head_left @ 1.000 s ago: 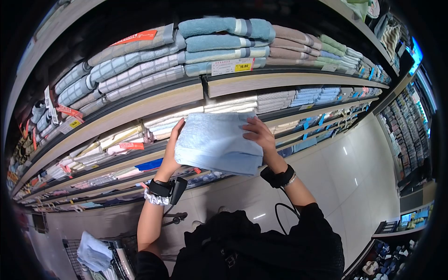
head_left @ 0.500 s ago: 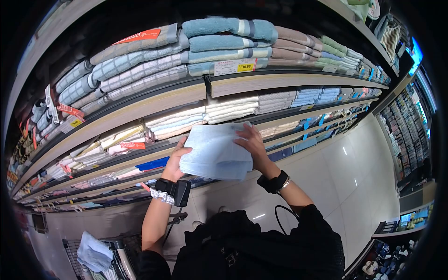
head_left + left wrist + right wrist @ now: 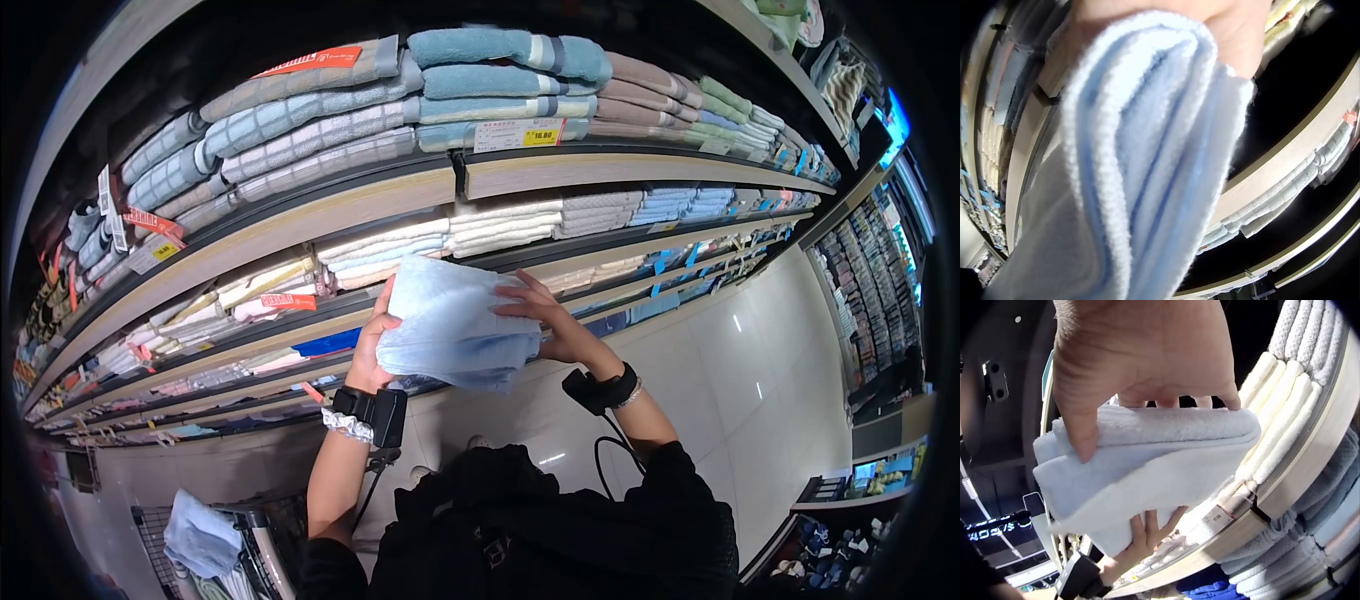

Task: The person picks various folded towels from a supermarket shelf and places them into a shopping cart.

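Observation:
A folded light blue towel (image 3: 440,335) is held between both hands in front of the shelves. At its left edge, my left hand (image 3: 372,345) grips it with the thumb lying over the top. My right hand (image 3: 545,318) holds the opposite side, fingers spread on the upper face. From the right wrist view, the thumb of the right hand (image 3: 1141,362) presses one side of the fold and the fingers go behind it. The left wrist view shows the towel's looped layers (image 3: 1147,125) close up, hiding most of the left fingers.
Shelves with stacked folded towels (image 3: 500,80) run across the front, above wooden shelf edges (image 3: 600,175) and a price tag (image 3: 530,134). At lower left stands a cart (image 3: 155,530) holding a light blue cloth (image 3: 203,535). Tiled floor (image 3: 740,370) lies to the right.
The towel has come slightly down and left, toward the body, and its lower edge has shifted. My left thumb now lies over its top, and the right hand has moved left with it.

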Demonstrator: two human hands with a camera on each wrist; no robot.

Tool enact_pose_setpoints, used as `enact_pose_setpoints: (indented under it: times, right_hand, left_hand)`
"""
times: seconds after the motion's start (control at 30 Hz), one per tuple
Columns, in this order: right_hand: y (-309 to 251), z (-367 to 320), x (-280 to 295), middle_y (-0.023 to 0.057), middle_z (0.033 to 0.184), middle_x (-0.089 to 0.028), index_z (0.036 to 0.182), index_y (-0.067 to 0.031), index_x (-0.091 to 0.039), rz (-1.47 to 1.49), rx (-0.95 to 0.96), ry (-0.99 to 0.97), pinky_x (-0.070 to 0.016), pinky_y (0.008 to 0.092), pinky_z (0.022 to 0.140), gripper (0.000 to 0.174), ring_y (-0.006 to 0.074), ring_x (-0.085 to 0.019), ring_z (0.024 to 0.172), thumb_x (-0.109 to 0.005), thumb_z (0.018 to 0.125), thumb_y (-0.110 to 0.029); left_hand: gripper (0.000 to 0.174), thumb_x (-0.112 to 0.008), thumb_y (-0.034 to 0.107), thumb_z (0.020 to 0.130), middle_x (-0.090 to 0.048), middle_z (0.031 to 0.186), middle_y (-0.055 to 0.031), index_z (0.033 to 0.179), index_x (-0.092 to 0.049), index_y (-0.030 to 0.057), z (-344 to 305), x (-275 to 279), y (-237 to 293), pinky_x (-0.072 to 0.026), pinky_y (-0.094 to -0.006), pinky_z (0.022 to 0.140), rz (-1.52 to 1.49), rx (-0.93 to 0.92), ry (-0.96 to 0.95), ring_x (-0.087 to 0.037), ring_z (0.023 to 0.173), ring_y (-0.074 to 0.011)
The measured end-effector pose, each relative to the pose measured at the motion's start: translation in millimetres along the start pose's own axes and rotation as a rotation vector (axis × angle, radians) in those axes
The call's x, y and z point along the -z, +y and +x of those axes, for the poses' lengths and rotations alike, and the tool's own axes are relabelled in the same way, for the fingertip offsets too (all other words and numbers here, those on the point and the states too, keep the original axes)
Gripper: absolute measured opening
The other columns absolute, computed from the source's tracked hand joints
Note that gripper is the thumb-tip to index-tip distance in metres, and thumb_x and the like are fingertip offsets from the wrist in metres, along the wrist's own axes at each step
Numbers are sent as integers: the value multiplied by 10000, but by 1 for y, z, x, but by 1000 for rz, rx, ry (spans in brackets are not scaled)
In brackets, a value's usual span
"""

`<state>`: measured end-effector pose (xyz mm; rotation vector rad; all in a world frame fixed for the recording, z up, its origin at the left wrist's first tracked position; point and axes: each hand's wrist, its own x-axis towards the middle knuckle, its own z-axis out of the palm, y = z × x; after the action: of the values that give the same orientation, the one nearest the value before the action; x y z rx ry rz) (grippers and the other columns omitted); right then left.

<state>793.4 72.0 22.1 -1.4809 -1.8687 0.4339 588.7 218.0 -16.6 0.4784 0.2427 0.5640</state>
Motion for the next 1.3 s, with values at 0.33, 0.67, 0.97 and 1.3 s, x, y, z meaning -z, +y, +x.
enact_pose_setpoints:
  times: [0.33, 0.67, 0.97, 1.3]
  right_hand:
    - [13, 14, -15, 58, 1099, -447, 977, -104, -510, 223, 39, 51, -162, 385, 961, 519, 243, -283, 1122, -631, 497, 49]
    - [17, 20, -26, 111, 1295, -70, 1184, -44, -289, 1071, -322, 126, -84, 338, 949, 610, 221, -81, 1193, -506, 685, -318]
    - [0, 36, -57, 133, 1117, -326, 1185, -19, -195, 1291, -554, 216, -336, 324, 824, 598, 214, -374, 1005, -452, 755, -346]
    - [-36, 58, -64, 127, 966, -465, 1083, 15, -335, 1648, -467, 195, -421, 302, 729, 465, 200, -488, 862, -452, 766, -305]
  left_hand:
    - [632, -388, 2, 580, -309, 1181, -110, 1190, -275, 121, -9, 6, 8, -296, -384, 877, -37, 20, 38, -336, 1055, -280]
    - [672, -369, -17, 573, -301, 1186, -117, 1214, -225, 122, -15, -13, 21, -310, -375, 873, -41, -86, 35, -332, 1062, -280]
    - [689, -362, -10, 560, -282, 1210, -106, 1222, -224, 121, -33, -44, 27, -281, -366, 891, 31, -216, -13, -317, 1080, -269]
    - [709, -368, -28, 555, -256, 1228, -106, 1228, -210, 133, -61, -33, 51, -295, -354, 886, -67, -253, -17, -316, 1087, -266]
